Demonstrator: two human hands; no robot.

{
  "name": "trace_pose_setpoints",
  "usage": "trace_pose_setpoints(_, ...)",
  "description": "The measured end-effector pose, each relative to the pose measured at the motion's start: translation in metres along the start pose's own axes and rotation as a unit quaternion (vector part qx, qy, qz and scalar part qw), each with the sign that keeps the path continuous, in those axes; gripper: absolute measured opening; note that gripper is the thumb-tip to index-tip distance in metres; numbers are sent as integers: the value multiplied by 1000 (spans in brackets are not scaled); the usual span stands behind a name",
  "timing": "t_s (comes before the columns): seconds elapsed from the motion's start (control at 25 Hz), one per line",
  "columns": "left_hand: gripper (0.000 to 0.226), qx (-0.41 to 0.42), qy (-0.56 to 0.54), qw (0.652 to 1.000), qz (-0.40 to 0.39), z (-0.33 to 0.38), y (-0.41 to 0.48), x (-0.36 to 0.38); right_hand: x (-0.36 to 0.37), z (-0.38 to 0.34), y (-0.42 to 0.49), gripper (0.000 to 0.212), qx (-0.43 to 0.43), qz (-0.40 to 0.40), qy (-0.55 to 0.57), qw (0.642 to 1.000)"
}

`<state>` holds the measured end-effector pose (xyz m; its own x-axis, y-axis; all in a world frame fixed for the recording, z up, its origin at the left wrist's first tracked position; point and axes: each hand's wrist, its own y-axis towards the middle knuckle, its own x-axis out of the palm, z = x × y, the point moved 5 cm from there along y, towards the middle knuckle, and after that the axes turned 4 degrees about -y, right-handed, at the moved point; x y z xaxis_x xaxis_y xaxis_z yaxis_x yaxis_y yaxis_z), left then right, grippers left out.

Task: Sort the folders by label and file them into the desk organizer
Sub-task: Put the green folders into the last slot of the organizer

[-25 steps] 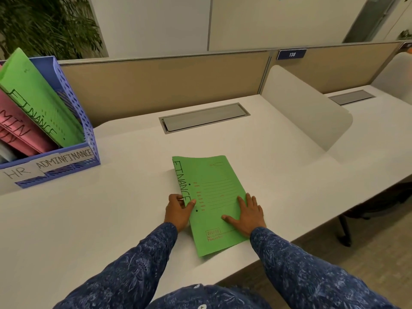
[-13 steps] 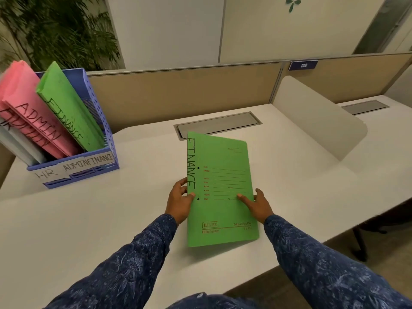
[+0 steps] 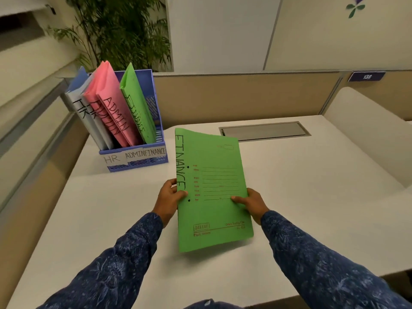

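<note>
green finance folder (image 3: pixel 211 188) held up over the white desk (image 3: pixel 312 197), blue desk organizer (image 3: pixel 136 160) at the back left.
the organizer, labelled hr, admin, finance, holds pale blue hr folders (image 3: pixel 83 108), pink admin folders (image 3: pixel 111 108) and one green folder (image 3: pixel 137 108) leaning in its slots. the left hand (image 3: pixel 168 198) pinches the held folder's left edge, the right hand (image 3: pixel 250 202) grips its right edge, thumbs on the cover.

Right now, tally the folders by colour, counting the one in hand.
Green folders: 2, one in the organizer and one held by the left hand and right hand
Pink folders: 2
Pale blue-grey folders: 2
Total: 6
</note>
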<state>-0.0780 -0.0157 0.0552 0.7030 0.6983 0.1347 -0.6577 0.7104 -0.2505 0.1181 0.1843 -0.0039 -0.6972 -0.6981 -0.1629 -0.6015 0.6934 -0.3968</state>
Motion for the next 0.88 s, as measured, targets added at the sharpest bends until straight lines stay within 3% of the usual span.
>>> trace_pose_setpoints(0.2, 23, -2, -23, 1000, 1, 9, -8, -51, 51, -35, 9, 66, -41, -30, -37, 998)
trace_pose_setpoints(0.44, 40, 76, -27, 996, 44, 39, -9, -88, 104, -78, 24, 86, -93, -28, -182, 978)
trace_pose_setpoints(0.6, 50, 146, -16, 985, 88, 68, -5, -105, 143, -111, 24, 85, -179, -4, -226, 958)
trace_pose_setpoints(0.88, 61, 244, 14, 951, 190, 132, 24, -119, 211, -158, 19, 90, -265, -98, -244, 928)
